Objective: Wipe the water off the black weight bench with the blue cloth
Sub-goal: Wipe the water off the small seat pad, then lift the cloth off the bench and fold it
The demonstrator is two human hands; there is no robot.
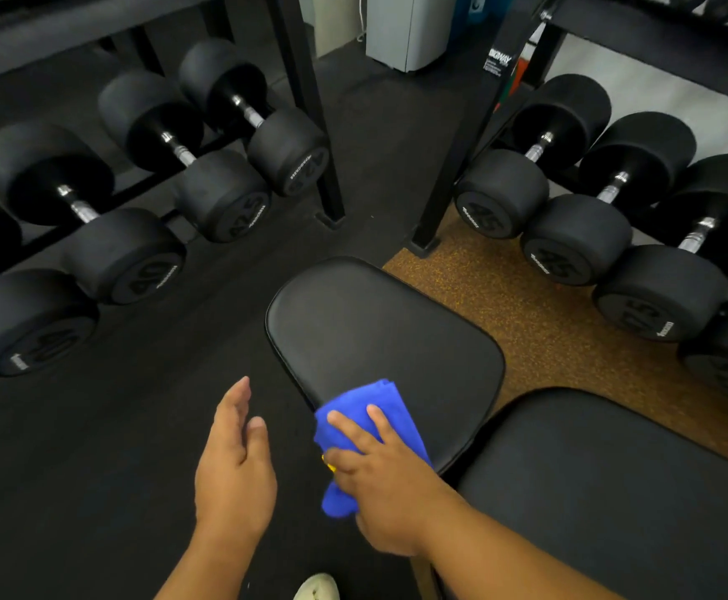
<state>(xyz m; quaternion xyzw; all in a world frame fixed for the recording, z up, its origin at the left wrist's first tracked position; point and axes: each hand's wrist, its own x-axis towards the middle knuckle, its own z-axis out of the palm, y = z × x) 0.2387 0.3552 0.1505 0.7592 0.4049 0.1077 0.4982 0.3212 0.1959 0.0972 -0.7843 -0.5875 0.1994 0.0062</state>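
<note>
Cloth (364, 420), bright blue and bunched into folds, lies on the near left corner of the black weight bench's seat pad (379, 339), with part of it spilling over the pad's edge and hanging down below the right hand (381, 482). That hand lies flat on top of the cloth, its fingers (347, 428) straight and spread, pressing the fabric onto the surface rather than curling round it; a small yellow tag shows at the cloth's edge beside the thumb. The left hand (234, 465) hovers over the dark rubber floor (137, 426) just left of the pad, open, fingers straight and close together, touching nothing. The seat pad's glossy top reflects a little light; any water on it is too faint to make out. A second black pad (622, 491) of the bench sits to the right of the right forearm, separated from the seat pad by a narrow gap. Beyond the bench, two racks hold rows of black dumbbells: one rack on the left (137, 197) over the dark floor, another on the right (578, 218) beside a patch of brown speckled flooring (526, 313). A pale shoe tip (316, 588) shows at the bottom edge.
</note>
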